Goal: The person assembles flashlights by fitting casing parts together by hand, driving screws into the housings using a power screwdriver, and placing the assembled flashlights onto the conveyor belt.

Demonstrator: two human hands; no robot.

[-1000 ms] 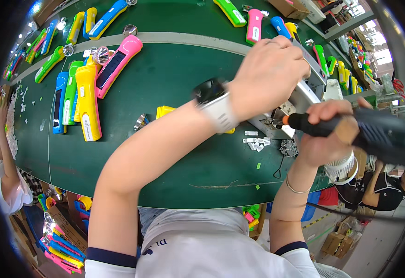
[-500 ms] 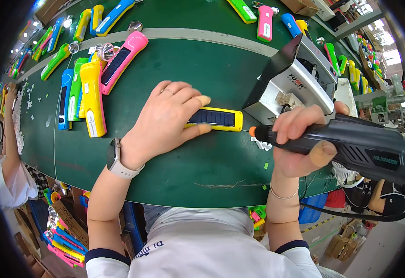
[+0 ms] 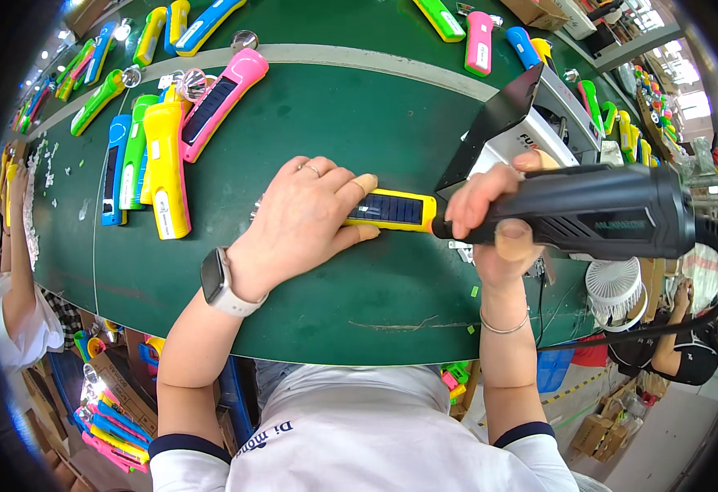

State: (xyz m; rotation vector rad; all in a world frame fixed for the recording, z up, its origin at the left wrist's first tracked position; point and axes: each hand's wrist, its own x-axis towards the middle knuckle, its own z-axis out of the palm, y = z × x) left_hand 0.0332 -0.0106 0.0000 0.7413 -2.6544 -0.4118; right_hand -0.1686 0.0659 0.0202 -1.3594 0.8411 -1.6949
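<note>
A yellow flashlight body (image 3: 393,210) with a dark solar panel lies on the green table. My left hand (image 3: 306,209) is closed on its left part, thumb and fingers, tipped with covers, on either side of it, hiding that end. In my right hand (image 3: 494,213) is a black electric screwdriver (image 3: 613,211), held level with its cable trailing off to the right. The orange-ringed nose of the screwdriver meets the right end of the flashlight body; the bit itself is hidden. Behind the right hand stands a silver and black screw feeder machine (image 3: 531,123), partly covered by it.
To the left lies a cluster of flashlights, among them a yellow one (image 3: 166,176) and a pink one (image 3: 224,102). A grey strip (image 3: 359,56) crosses the table, with more flashlights beyond. A white fan (image 3: 613,287) is at the right edge. Co-workers sit at both sides.
My right hand has brought the screwdriver leftward until its nose reaches the flashlight body's end. The left hand and flashlight body have shifted slightly right.
</note>
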